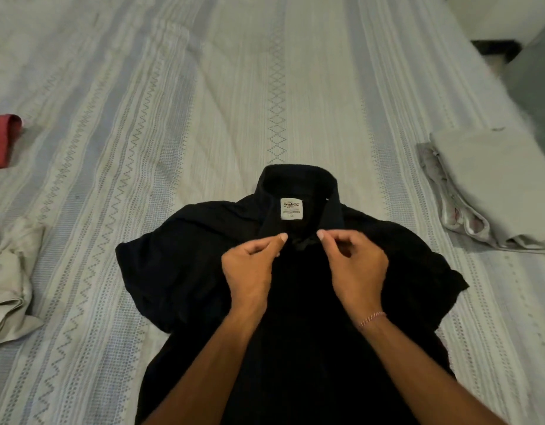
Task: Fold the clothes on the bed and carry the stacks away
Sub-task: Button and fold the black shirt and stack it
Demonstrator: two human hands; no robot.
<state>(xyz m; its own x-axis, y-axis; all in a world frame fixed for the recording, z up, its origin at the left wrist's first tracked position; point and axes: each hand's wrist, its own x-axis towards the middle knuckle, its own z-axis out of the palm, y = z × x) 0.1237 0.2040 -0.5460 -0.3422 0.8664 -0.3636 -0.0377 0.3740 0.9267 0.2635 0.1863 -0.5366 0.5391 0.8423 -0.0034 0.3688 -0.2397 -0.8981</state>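
Both hands, left (253, 265) and right (354, 265), pinch the black shirt (179, 265) beneath its collar.

A home bedroom: a bed (203, 87) under a striped patterned cover, with clothes lying on it.

Worn on the head, looking forward and steeply down along the bed (203, 87) from its near edge. Close over a black collared shirt (185, 256), collar pointing away, both forearms entering from the bottom edge. Wide-angle, with bending at the borders; floor and a wall glimpsed at top right. Only one view, nothing shared.
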